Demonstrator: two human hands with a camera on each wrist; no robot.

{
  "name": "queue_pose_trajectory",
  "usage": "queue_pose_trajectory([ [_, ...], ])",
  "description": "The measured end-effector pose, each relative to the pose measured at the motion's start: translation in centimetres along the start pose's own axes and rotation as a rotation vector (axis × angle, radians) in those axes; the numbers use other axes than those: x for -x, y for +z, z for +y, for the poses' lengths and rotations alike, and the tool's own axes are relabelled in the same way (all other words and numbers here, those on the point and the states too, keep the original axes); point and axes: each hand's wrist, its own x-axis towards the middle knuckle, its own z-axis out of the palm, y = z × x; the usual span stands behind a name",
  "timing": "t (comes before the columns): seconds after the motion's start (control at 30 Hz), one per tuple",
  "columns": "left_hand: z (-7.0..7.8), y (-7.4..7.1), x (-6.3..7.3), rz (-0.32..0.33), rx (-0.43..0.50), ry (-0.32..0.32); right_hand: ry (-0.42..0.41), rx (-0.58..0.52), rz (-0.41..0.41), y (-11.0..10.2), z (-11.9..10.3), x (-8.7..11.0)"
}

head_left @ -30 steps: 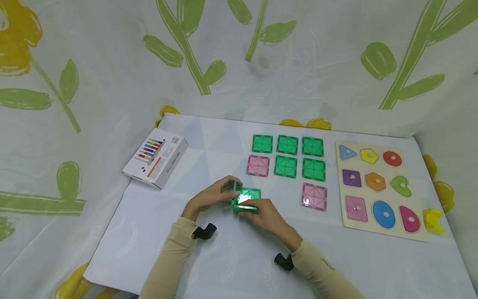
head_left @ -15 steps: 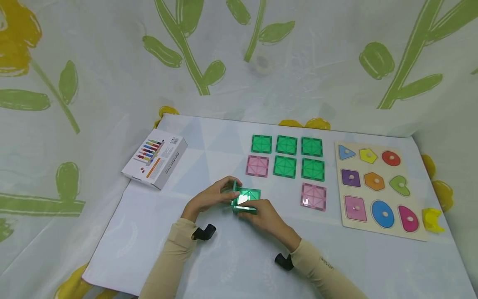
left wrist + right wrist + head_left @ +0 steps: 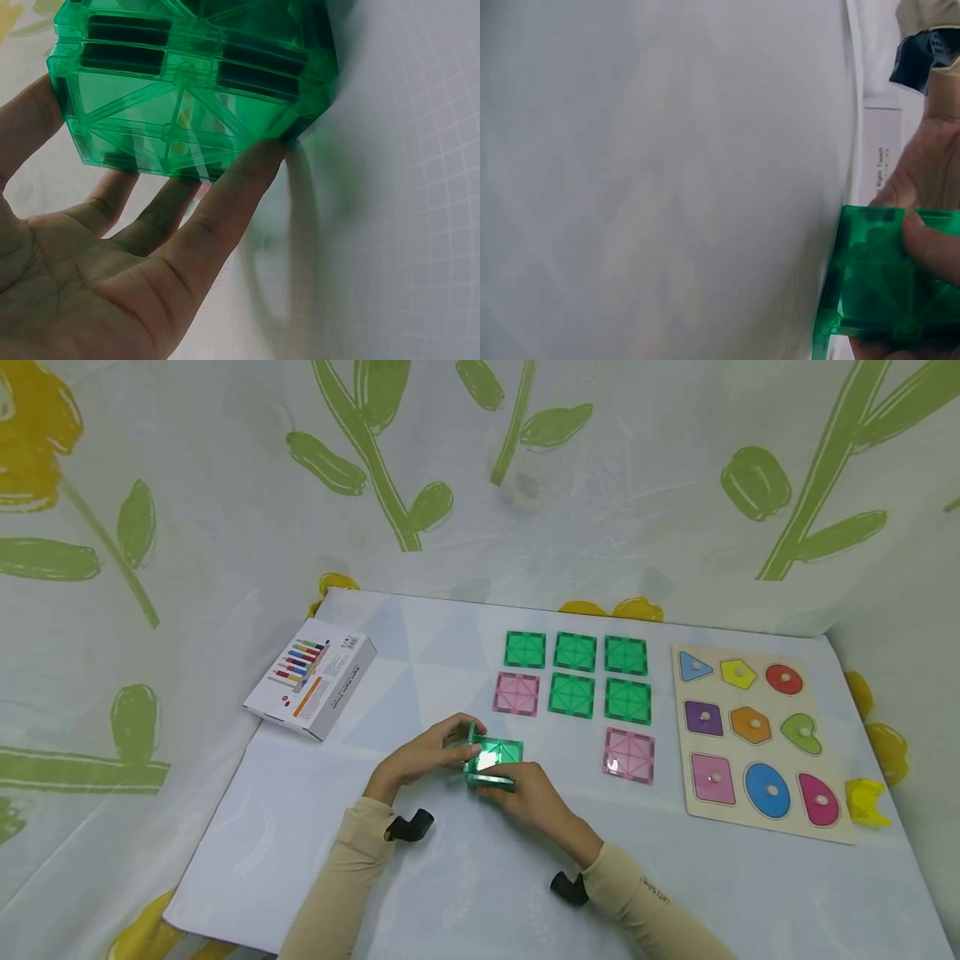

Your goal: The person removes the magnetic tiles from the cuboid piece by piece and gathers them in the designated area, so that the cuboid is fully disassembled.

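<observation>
Translucent green square magnetic tiles [image 3: 501, 750] are joined into a small box-like shape near the middle of the table, with walls rising from a flat tile. My left hand [image 3: 423, 753] holds its left side, fingers at the back and thumb nearer me. In the left wrist view, the fingers and thumb of the left hand [image 3: 127, 262] spread around the green tiles' edges, with paired dark magnets along the seam. My right hand [image 3: 536, 800] pinches the near wall at the right. The right wrist view shows the green shape [image 3: 877, 289] from the side; some fingers are hidden behind it.
Several loose green tiles [image 3: 572, 695] lie in rows behind the hands, with a pink tile [image 3: 516, 693] beside them and another pink tile [image 3: 628, 755] closer. A wooden shape puzzle [image 3: 757, 743] and yellow piece [image 3: 867, 802] are at right, a white box [image 3: 311, 677] at left.
Both hands keep their hold on the green tiles with almost no movement. The view shifts very slightly.
</observation>
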Motion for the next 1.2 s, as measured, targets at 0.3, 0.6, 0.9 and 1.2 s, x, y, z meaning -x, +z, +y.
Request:
queue_pose_trajectory([
  [0.3,0.00,-0.03,-0.01,-0.008,0.004,0.012,0.055,-0.036,0.012,0.21,-0.16,0.26],
  [0.6,-0.04,-0.01,-0.11,-0.007,0.015,-0.003,0.025,-0.039,0.019,0.50,0.28,0.33],
  [0.9,0.02,-0.09,-0.08,-0.008,0.008,-0.002,0.017,-0.021,0.032,0.56,0.21,0.43],
  [1.2,-0.03,-0.08,-0.14,-0.010,0.002,-0.007,-0.006,-0.015,0.039,0.70,0.27,0.60],
])
